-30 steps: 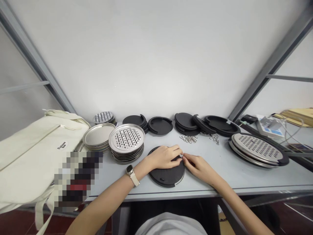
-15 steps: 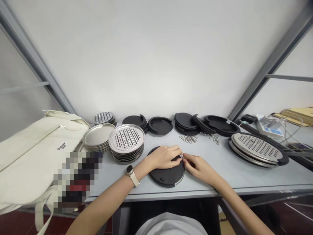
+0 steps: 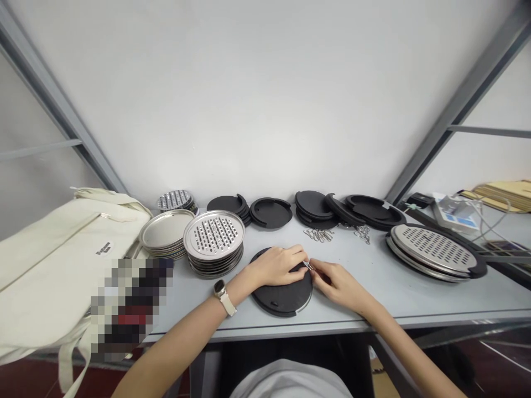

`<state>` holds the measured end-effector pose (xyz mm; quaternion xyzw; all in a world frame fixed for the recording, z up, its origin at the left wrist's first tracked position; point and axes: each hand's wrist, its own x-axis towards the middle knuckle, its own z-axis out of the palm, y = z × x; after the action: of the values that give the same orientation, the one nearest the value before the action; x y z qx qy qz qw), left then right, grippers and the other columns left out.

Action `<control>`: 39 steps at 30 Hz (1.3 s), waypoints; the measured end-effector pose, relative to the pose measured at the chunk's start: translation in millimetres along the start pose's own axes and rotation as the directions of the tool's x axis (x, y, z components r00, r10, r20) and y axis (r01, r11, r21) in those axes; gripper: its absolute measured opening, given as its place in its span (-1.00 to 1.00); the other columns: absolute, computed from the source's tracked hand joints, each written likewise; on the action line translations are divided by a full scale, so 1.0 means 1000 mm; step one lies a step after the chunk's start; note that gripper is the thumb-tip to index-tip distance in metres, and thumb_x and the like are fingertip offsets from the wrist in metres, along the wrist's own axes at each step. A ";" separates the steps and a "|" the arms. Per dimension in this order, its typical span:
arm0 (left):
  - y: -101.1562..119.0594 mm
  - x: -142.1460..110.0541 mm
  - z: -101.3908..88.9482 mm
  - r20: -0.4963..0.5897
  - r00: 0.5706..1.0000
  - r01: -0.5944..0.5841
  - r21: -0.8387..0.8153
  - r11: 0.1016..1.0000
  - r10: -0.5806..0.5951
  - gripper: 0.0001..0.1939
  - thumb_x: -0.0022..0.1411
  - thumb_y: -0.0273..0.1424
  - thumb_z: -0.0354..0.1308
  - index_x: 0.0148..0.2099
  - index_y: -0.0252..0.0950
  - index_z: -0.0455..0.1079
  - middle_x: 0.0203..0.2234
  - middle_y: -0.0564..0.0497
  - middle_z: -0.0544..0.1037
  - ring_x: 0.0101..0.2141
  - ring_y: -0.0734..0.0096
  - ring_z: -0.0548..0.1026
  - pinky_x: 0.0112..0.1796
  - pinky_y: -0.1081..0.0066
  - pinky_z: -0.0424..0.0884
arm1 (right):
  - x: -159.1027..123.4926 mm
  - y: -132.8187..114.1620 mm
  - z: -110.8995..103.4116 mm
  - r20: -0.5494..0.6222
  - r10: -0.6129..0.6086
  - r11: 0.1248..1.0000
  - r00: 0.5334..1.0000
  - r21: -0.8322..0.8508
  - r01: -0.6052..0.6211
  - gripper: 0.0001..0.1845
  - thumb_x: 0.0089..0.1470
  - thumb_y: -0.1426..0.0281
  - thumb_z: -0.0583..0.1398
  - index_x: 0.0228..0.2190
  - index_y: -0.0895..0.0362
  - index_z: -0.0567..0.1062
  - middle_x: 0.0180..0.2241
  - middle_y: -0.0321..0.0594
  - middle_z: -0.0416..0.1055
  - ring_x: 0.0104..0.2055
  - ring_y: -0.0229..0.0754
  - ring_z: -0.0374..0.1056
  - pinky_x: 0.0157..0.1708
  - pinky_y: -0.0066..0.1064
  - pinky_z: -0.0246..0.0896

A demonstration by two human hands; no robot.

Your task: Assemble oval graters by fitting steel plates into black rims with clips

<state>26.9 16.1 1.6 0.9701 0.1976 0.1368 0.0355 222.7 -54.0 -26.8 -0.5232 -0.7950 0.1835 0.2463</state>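
Observation:
A black round plastic base [image 3: 284,301] lies on the grey table near its front edge, with a thin metal disc edge showing at its lower right. My left hand [image 3: 279,266] rests across the top of it, fingers curled and gripping its upper right side. At that rim my right hand [image 3: 335,283] pinches a small bent-wire metal clip [image 3: 307,265], whose end shows between the fingertips of both hands. Part of the base and most of the clip are hidden by my fingers.
Left of the base stand stacked metal grater discs [image 3: 214,235] and plain metal discs [image 3: 166,229]. Behind are black bases [image 3: 271,214] and loose wire clips [image 3: 319,235]. Larger grater discs [image 3: 440,249] lie right; a cream bag [image 3: 70,265] sits left.
The wire clip shows more clearly between my fingertips and is tilted differently at the rim. Both hands and the base stay almost in place.

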 end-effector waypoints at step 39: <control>-0.001 0.001 0.002 -0.003 1.000 -0.029 -0.060 0.998 0.029 -0.78 0.38 -0.27 -0.09 -0.11 -0.27 0.28 -0.20 -0.02 0.46 -0.28 0.35 0.47 -0.32 0.41 0.33 | 0.004 0.001 0.001 -0.006 0.086 0.985 0.996 0.152 -0.084 -0.65 0.28 0.24 -0.08 -0.51 0.10 0.21 -0.58 -0.38 0.17 -0.51 -0.25 0.13 -0.46 -0.45 0.05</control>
<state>27.7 17.8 0.1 0.9711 0.1794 0.1442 0.0626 221.7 -50.2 -27.2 -0.5377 -0.7541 0.2503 0.2822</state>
